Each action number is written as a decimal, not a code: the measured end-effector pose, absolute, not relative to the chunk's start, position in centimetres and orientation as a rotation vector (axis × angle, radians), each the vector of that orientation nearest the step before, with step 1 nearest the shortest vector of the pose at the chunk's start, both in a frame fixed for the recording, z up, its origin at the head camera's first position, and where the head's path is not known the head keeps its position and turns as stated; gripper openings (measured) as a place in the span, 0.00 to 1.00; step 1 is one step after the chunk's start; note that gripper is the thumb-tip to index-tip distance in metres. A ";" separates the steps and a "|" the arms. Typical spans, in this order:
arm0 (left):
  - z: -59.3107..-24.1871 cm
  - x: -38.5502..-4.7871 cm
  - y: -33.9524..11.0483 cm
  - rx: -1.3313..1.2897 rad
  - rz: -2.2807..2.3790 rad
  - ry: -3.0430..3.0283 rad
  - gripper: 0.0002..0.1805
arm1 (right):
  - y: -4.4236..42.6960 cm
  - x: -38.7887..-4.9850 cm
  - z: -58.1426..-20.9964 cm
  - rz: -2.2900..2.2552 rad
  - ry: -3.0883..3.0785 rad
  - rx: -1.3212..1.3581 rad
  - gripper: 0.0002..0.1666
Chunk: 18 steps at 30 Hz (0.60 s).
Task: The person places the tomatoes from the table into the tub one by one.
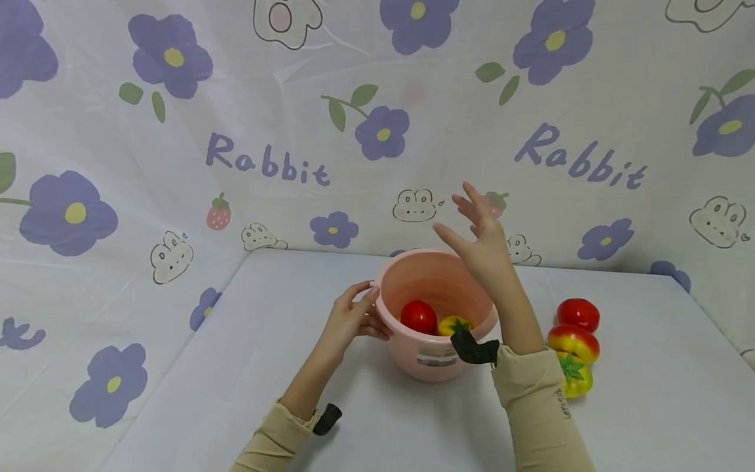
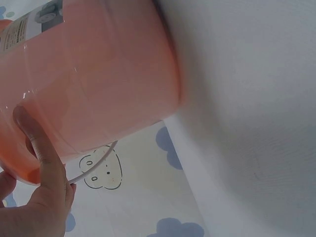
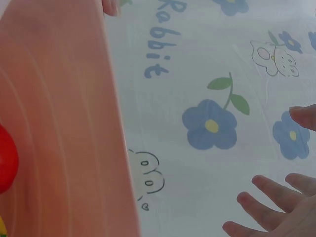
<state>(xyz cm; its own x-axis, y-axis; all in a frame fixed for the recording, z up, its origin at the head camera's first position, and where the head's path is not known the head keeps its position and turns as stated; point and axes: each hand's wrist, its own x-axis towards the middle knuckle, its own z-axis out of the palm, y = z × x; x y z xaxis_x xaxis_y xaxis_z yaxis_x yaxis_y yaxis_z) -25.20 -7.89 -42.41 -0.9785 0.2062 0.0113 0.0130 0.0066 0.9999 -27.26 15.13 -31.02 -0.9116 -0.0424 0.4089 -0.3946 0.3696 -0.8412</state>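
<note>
A pink bucket (image 1: 421,357) stands on the white table, with a red fruit (image 1: 419,317) and a yellow one with a green star-shaped top (image 1: 453,325) inside. My left hand (image 1: 354,314) grips the bucket's left rim; in the left wrist view that hand (image 2: 47,192) has its thumb and fingers on either side of the rim. Above the bucket's right side, my right hand (image 1: 483,246) is raised with spread fingers and holds nothing. The right wrist view shows the same hand (image 3: 286,210) beside the bucket wall (image 3: 74,123), apart from it.
Right of the bucket, a red fruit (image 1: 578,315), a red-and-yellow one (image 1: 574,343) and a yellow one with a green top (image 1: 575,377) lie in a row. A patterned curtain (image 1: 377,177) hangs behind the table (image 1: 236,367).
</note>
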 end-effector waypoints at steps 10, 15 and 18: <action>-42.1 -25.1 -7.8 0.206 2.112 2.116 0.31 | 17.8 -26.8 -31.9 1.494 -2.316 0.296 0.48; -42.1 -25.2 -7.8 0.199 2.113 2.121 0.31 | 19.2 -26.3 -32.6 1.507 -2.332 0.247 0.49; -42.2 -25.2 -7.8 0.202 2.115 2.120 0.30 | 19.9 -26.0 -33.2 1.518 -2.338 0.213 0.50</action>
